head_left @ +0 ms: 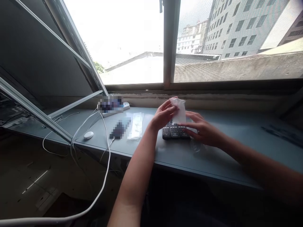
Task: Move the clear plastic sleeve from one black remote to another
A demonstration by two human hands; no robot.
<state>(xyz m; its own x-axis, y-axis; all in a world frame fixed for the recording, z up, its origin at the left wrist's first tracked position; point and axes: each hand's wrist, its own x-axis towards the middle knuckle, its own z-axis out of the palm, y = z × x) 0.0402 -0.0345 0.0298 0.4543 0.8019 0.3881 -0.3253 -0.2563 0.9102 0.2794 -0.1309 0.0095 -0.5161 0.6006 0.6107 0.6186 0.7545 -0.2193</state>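
Note:
My left hand (163, 115) pinches a small white plastic bag (179, 110) and holds it upright above a black remote control (174, 130) that lies on the grey-blue ledge (236, 142). My right hand (203, 130) rests beside the remote's right end with its fingers stretched flat, touching the remote and the bag's lower edge. A second dark remote seems to lie right next to the first one.
A flat clear packet (136, 126) and a dark phone (119, 130) lie left of the remote. A white puck-shaped charger (88, 135) and white cables (104, 170) trail off the ledge's front edge. A power strip (113, 106) sits by the window. A metal frame (35, 110) slants at left.

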